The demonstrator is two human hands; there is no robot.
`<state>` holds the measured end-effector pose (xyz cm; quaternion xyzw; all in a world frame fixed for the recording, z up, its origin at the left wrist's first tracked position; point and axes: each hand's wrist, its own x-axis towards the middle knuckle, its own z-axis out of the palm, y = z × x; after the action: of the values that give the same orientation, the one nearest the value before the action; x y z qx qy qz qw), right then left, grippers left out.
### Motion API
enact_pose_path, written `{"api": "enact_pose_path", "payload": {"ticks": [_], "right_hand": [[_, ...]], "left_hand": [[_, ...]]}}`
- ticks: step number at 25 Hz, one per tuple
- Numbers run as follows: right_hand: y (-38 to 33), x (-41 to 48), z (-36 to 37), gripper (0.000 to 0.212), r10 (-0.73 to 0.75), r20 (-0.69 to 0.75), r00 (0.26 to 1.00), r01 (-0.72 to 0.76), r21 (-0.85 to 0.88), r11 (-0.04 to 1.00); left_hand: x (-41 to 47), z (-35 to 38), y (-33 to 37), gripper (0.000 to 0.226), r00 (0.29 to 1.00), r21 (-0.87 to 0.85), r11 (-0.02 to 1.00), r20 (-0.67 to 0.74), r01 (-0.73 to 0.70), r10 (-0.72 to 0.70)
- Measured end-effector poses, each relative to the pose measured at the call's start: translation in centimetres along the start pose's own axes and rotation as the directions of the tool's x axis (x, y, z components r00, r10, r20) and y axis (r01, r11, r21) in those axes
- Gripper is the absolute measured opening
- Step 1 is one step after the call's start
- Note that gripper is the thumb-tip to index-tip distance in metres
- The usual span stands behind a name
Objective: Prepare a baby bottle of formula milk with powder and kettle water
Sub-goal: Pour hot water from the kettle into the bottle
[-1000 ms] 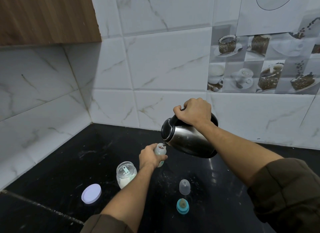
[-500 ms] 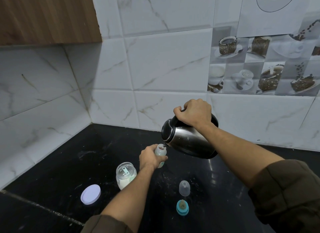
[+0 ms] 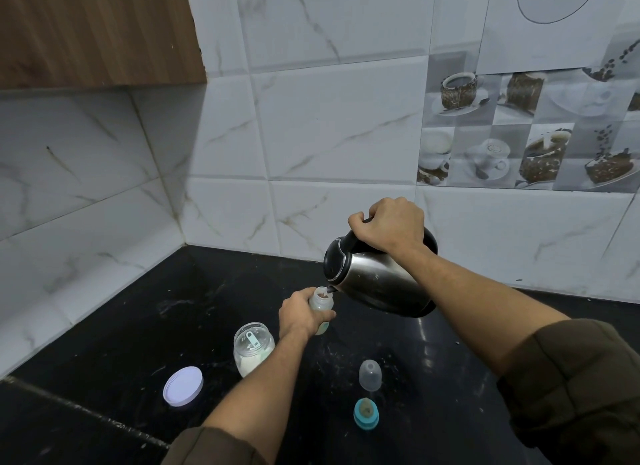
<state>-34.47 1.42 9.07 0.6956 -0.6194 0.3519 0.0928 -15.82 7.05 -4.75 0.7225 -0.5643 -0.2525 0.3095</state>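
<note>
Black counter [image 3: 207, 291]; small, seemingly translucent bottle [image 3: 320, 301]

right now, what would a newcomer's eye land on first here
The shiny steel kettle with a black lid stands out at centre, tilted by the right hand so its spout meets the mouth of the small translucent baby bottle gripped by the left hand. Nearer, on the black stone counter, sit an open glass jar of white powder, a round white lid to its left, and a clear dome cap and teal-ringed teat to its right.
</note>
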Motion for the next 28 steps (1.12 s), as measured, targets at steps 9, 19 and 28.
{"api": "enact_pose_path", "payload": {"ticks": [9, 19, 28], "right_hand": [[-0.05, -0.16, -0.23, 0.048, -0.001, -0.010, 1.000, 0.001, 0.001, 1.000], [-0.30, -0.25, -0.40, 0.049, -0.007, -0.002, 1.000, 0.007, 0.002, 1.000], [-0.33, -0.41, -0.52, 0.049, 0.011, 0.004, 1.000, -0.011, 0.001, 1.000]], "left_hand": [[-0.05, -0.07, 0.01, 0.051, 1.000, 0.003, 1.000, -0.003, 0.004, -0.004], [-0.21, -0.12, -0.16, 0.051, 1.000, 0.004, 1.000, -0.005, -0.004, 0.004], [-0.17, -0.04, -0.21, 0.055, 1.000, 0.003, 1.000, 0.004, -0.003, 0.003]]}}
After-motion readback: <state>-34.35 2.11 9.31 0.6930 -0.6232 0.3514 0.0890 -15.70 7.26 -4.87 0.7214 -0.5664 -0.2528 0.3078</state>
